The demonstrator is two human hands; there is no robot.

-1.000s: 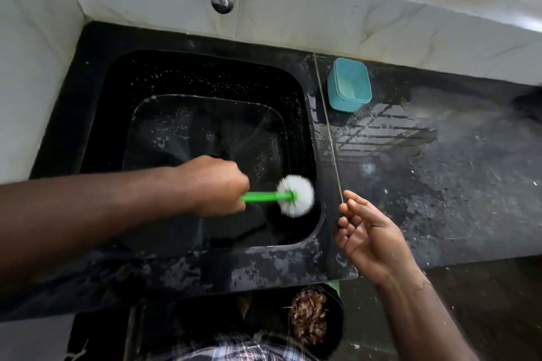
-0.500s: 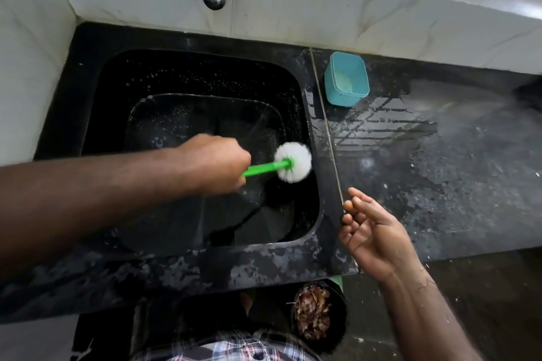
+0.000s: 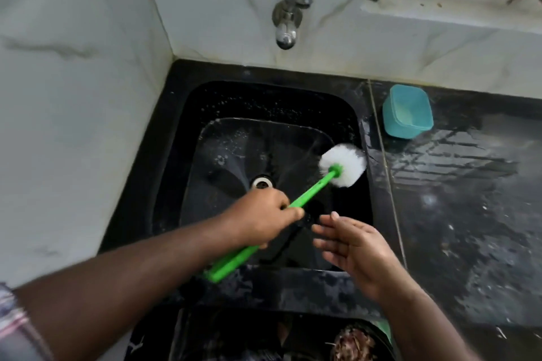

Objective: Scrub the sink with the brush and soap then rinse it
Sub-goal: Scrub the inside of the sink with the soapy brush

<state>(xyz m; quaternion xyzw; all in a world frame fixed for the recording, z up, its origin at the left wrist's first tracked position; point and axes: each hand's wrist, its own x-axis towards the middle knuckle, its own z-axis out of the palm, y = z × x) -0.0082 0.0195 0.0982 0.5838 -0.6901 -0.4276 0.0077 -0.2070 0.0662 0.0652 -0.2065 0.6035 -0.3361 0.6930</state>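
A black sink (image 3: 176, 155) is set in a wet black counter, its walls flecked with soap foam and its drain (image 3: 263, 182) showing at the bottom. My left hand (image 3: 261, 218) grips the green handle of a brush (image 3: 311, 189). The brush's white bristle head (image 3: 344, 164) lies against the sink's right wall near the rim. My right hand (image 3: 356, 249) hovers over the sink's front right corner with fingers straight, holding nothing. A teal soap tub (image 3: 407, 111) stands on the counter just right of the sink.
A metal tap (image 3: 293, 6) juts from the white marble wall above the sink. The wet black counter (image 3: 469, 199) stretches to the right. Marble wall closes the left side. A dark bin with scraps (image 3: 355, 343) sits below the counter's front edge.
The brush head has travelled up the right wall of the sink toward the rim. My right hand has moved left from the counter edge to over the sink. The view has shifted left.
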